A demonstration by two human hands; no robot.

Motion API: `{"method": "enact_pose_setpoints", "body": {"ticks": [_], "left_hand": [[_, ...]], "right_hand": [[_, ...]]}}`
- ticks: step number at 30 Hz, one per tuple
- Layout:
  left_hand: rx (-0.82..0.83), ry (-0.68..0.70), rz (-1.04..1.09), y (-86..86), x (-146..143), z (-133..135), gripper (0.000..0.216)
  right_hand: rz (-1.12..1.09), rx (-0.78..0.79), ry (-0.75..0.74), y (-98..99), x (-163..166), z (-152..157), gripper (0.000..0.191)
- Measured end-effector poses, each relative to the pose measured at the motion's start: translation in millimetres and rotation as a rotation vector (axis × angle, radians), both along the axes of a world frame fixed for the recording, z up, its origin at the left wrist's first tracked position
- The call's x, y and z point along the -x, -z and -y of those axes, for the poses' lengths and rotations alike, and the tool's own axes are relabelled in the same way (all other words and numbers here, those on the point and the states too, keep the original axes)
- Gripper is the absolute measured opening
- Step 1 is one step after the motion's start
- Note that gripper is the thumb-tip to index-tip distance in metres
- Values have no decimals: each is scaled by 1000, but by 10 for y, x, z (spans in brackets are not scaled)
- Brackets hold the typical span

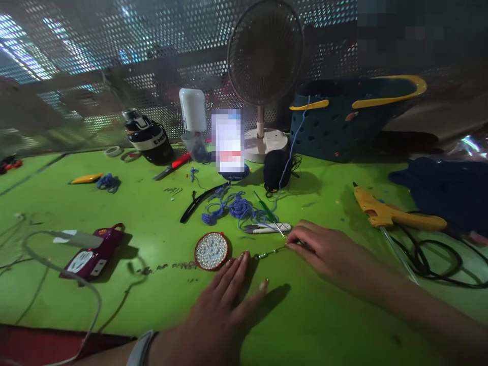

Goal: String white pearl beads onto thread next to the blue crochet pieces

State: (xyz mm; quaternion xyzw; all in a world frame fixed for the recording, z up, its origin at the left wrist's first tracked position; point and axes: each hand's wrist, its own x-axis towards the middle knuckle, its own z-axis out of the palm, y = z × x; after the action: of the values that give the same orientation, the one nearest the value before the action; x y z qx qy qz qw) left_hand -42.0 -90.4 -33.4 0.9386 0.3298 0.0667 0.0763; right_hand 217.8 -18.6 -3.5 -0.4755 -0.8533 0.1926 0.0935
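My right hand [314,246] pinches one end of a thin beaded strand [267,254] between thumb and fingertips. Several small pale beads sit along it; whether it is wire or thread, I cannot tell. Palm down, my left hand [232,300] has its fingers stretched out, and its fingertips lie close to the strand's other end. Just beyond them is a round red-rimmed dish of pearl beads [211,251]. Behind my right hand lie white-handled thread snips [269,228] and a green-handled crochet hook [268,211]. Blue crocheted pieces [238,206] are heaped farther back.
A yellow glue gun [396,211] with its black cord is at the right. A purple device [93,254] with a cable is at the left. At the back stand a bottle [148,137], a phone [229,142], a fan [266,145] and a dark basket [335,127].
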Motion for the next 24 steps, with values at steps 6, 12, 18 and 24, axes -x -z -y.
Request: {"method": "enact_pose_setpoints", "body": {"ticks": [6,12,18,24], "left_hand": [[254,-17,74,-301,199,-28,117],[231,-223,478,-559,462,-292,40],[209,-373,216,-541,486,-611,17],[244,-349,76,-392,436,-695,19]], "right_hand": [[-73,-46,-29,-17,-18,16,20],[-365,21,-273,-84,-7,69,31],[-469,403,-249,35,71,238,46],[-403,530,-275,113,174,396,46]]}}
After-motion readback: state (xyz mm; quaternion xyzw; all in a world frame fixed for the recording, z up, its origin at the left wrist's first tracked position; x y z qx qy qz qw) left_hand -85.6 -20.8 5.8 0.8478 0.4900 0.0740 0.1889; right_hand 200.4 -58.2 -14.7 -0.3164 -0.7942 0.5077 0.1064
